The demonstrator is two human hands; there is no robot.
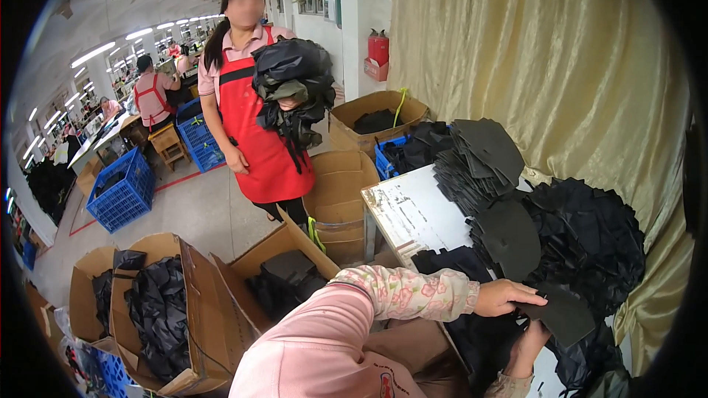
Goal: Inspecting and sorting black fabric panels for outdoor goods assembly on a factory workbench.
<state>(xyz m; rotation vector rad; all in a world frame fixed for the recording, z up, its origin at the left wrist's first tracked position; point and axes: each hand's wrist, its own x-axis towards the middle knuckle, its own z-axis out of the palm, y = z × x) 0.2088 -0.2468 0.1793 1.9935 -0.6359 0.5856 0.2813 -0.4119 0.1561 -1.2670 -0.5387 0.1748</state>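
Your thin, dark grey panel (566, 317) sits broad face up under the fingertips of your left hand (507, 297), partly hiding your right hand (529, 343), its outer end above black fabric (586, 361); it's possibly stiff cloth.

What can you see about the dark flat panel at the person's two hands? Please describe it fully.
The dark flat panel is thin, matte and blackish green, roughly four-sided, and looks like stiff fabric or foam. It slants in front of the black fabric pile; whether anything below supports it is unclear. The left hand lays its fingers over the upper-left part; the right hand is at the lower-left edge, its grip partly hidden.
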